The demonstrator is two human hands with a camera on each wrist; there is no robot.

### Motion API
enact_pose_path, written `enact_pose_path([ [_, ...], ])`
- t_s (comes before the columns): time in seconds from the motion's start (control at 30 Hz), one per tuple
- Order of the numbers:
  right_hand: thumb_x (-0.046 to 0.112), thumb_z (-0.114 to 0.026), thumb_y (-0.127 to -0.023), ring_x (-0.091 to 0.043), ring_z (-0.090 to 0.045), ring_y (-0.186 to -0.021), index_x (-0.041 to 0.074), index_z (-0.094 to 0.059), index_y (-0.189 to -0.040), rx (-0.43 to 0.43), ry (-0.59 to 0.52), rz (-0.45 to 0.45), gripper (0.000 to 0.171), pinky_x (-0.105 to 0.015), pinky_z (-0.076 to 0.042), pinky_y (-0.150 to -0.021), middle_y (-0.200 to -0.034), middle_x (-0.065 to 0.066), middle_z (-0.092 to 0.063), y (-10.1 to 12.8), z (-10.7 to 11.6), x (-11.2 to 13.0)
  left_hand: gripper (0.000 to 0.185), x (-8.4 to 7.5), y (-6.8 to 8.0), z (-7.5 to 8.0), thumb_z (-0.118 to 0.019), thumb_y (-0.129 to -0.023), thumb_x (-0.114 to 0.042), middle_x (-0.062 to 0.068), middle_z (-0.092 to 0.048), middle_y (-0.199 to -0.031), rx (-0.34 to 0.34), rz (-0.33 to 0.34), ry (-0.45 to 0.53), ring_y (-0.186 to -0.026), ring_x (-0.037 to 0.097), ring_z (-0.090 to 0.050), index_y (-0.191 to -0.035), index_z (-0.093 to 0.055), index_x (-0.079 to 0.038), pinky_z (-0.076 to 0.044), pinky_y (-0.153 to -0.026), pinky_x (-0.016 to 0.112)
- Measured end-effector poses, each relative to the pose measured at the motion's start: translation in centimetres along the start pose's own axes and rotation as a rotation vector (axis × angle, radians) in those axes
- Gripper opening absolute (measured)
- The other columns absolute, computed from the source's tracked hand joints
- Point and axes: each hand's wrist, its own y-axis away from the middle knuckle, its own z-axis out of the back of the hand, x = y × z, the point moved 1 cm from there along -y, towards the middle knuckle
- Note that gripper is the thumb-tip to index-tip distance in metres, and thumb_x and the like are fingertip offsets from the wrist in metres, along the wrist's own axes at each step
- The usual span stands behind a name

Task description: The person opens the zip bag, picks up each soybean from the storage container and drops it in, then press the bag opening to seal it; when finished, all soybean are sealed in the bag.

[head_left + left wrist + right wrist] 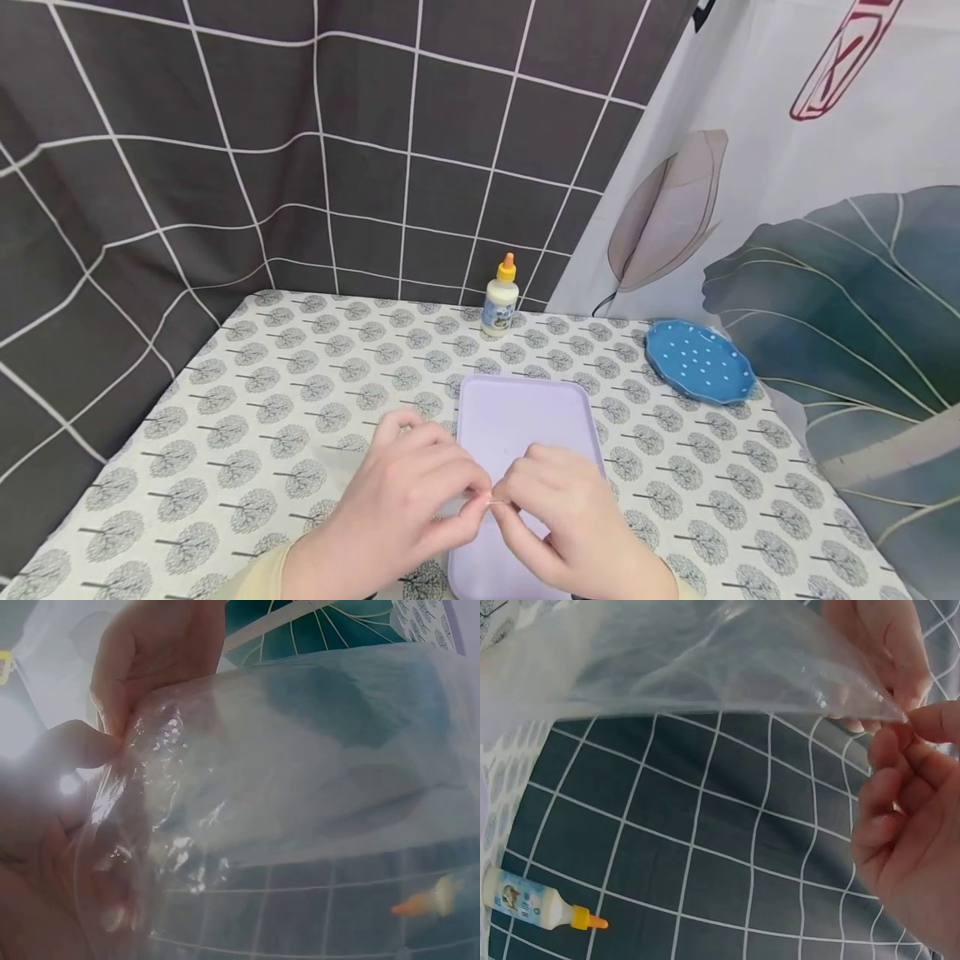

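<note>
Both hands meet over a lavender tray (pixel 525 408) and pinch the edge of a clear plastic bag (pixel 300 772). My left hand (pixel 408 492) holds it between thumb and fingers. Close beside it, my right hand (pixel 562 508) pinches the same edge, its other fingers curled in. Both wrist views show the thin, shiny film (pixel 705 667) spreading out from the fingertips, wrinkled near the grip. From the head, the hands hide most of the bag, and only a thin glossy strip shows between the fingertips. I cannot tell whether its mouth is parted.
A small glue bottle (pixel 500 300) with a yellow collar and orange tip stands at the back of the table. To the right lies a blue dish (pixel 697 360) with white dots. The tree-print tablecloth (pixel 247 433) covers the table, with a dark grid curtain (pixel 367 167) behind.
</note>
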Motion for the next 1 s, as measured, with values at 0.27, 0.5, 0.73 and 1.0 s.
enact_pose_path([
  [0.27, 0.006, -0.047, -0.092, -0.002, -0.040, -0.060, 0.013, -0.054, -0.070, 0.021, -0.116, 0.068, 0.024, -0.006, -0.032, -0.059, -0.065, 0.008, -0.044, 0.1, 0.5, -0.2, 0.009, -0.3, -0.1, 0.1, -0.061, -0.086, -0.021, -0.019, -0.063, -0.075, -0.018, -0.040, 0.037, -0.076, 0.005, -0.053, -0.079, -0.066, -0.024, -0.035, -0.080, 0.033],
  [0.5, 0.001, -0.047, -0.089, -0.002, -0.036, -0.058, 0.009, -0.054, -0.069, 0.001, -0.122, 0.157, 0.023, -0.006, -0.027, -0.056, -0.063, 0.007, -0.043, -0.5, 1.2, 0.0, 0.011, -0.4, -0.5, 0.5, -0.061, -0.085, -0.019, -0.018, -0.061, -0.071, -0.096, -0.114, 0.031, -0.073, 0.007, -0.052, -0.075, -0.066, -0.022, -0.035, -0.077, 0.031],
  [0.73, 0.001, -0.047, -0.090, -0.003, -0.037, -0.060, 0.008, -0.054, -0.068, 0.003, -0.152, 0.155, 0.024, -0.007, -0.026, -0.056, -0.063, 0.006, -0.044, -0.4, 1.9, 0.0, 0.014, -0.2, -0.5, 0.8, -0.060, -0.086, -0.020, -0.019, -0.062, -0.071, -0.117, -0.136, 0.042, -0.073, 0.007, -0.053, -0.074, -0.066, -0.022, -0.035, -0.075, 0.030],
  [1.0, 0.002, -0.048, -0.091, -0.004, -0.037, -0.060, 0.007, -0.054, -0.069, -0.012, -0.190, 0.135, 0.023, -0.008, -0.026, -0.057, -0.064, 0.005, -0.043, -0.2, 2.6, 0.0, 0.018, 0.1, -0.4, 1.2, -0.058, -0.090, -0.022, -0.019, -0.063, -0.072, -0.135, -0.129, 0.036, -0.073, 0.007, -0.053, -0.075, -0.067, -0.023, -0.035, -0.076, 0.033],
])
